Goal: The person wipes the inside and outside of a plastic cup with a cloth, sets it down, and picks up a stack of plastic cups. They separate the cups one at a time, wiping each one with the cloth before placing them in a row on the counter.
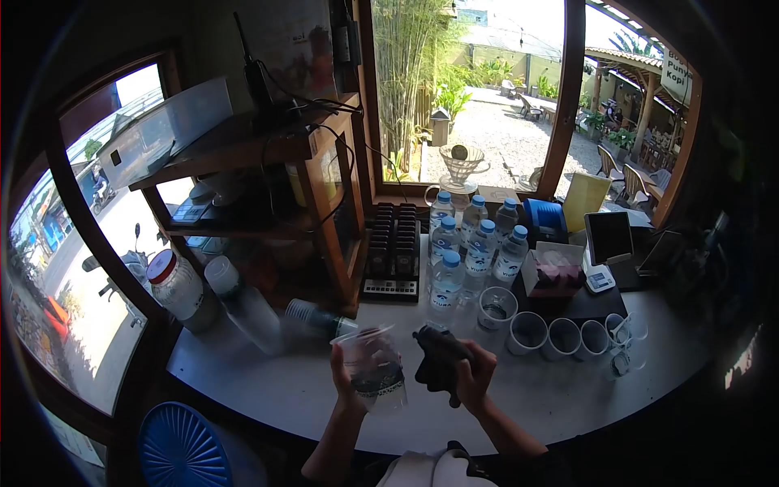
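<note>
My left hand (347, 381) is wrapped around the side of a clear plastic cup (375, 375) with a dark printed band, held tilted above the white counter. Just to its right, my right hand (477, 372) grips a black cloth-like thing (438, 364) with an uneven outline; its exact kind is hard to make out. The cup and the black thing are close but apart. Behind my left hand, a stack of plastic cups (312, 315) lies on its side. Several clear cups (561, 338) stand in a row to the right.
Several water bottles (480, 247) with blue caps stand behind the cups. A tissue box (553, 272) and a tablet stand (608, 239) are at the right. A red-lidded jar (180, 290) and a wooden cabinet (324, 211) stand left. A blue-lidded bin (182, 446) sits below the counter (268, 398).
</note>
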`<state>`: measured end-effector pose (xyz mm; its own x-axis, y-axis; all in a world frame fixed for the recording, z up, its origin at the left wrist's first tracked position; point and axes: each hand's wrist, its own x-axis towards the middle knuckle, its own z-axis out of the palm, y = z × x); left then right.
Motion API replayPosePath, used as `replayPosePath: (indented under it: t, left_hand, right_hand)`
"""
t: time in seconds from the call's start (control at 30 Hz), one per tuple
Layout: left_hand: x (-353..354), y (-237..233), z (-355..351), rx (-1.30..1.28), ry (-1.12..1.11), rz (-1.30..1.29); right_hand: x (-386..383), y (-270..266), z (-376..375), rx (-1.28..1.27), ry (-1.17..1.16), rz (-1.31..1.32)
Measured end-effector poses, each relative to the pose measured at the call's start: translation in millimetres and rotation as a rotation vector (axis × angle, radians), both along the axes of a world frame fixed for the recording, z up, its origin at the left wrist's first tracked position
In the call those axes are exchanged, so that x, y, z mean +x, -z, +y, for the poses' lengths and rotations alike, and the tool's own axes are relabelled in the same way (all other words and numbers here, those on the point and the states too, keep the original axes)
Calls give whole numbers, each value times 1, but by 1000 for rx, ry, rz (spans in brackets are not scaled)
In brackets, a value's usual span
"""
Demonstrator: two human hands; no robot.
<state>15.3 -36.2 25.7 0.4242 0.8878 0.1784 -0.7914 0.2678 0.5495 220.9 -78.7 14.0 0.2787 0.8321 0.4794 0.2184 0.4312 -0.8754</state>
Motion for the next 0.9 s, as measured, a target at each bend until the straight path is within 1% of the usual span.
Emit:
replayPosePath:
  t: [0.07,0.1,0.13,0.17,0.2,0.23,0.3,0.33,0.37,0.43,0.53,0.57,0.6,0.63,0.67,0.73,0.77,0.8,0.87,0.9]
  left_hand:
    - [4,-2,-5,98,54,160]
    - [6,1,-3,119,191,54]
    - [11,1,-8,128,94,199]
    - [18,-1,-15,137,-2,345]
    - [23,-4,-21,148,-97,491]
    - [24,-5,-23,32,-84,510]
    - [19,10,-13,117,-4,519]
    - [17,15,-10,157,32,521]
    - [16,19,-11,108,49,520]
    - [18,0,-17,14,78,518]
    - [17,-1,-17,38,98,525]
    - [16,-2,-17,43,133,517]
    - [14,-5,-15,48,168,509]
    - [12,-6,-15,54,203,502]
    - [8,-3,-16,35,257,433]
    - [1,5,-17,1,369,296]
    - [1,4,-19,99,297,437]
    - [0,3,-21,121,281,499]
    - [1,0,-22,83,296,542]
    - [1,-2,-24,55,311,554]
  right_hand:
    - [-13,-24,9,146,239,388]
    - [-14,-35,6,207,58,434]
    - [-22,-46,4,277,-57,398]
    - [-29,-58,2,342,-109,118]
    - [-35,-61,2,348,-114,-12]
    - [-41,-63,2,361,-119,-140]
    - [-46,-58,5,280,-43,-93]
    - [-45,-60,6,209,-66,-94]
    - [-42,-65,7,136,-91,-93]
    - [-38,-76,5,20,-141,-96]
    - [-49,-65,12,100,-88,431]
    - [-48,-70,16,7,-148,681]
    - [-46,-78,17,-64,-173,840]
    - [-41,-74,26,-96,-155,996]
    - [-35,-70,33,-129,-134,1152]
    - [-25,-74,33,-139,-128,1109]
    - [-24,-75,33,-142,-124,1089]
    - [-27,-76,30,-258,-198,980]
    - [-38,-69,15,-492,-334,752]
    - [-38,-58,20,-441,-539,345]
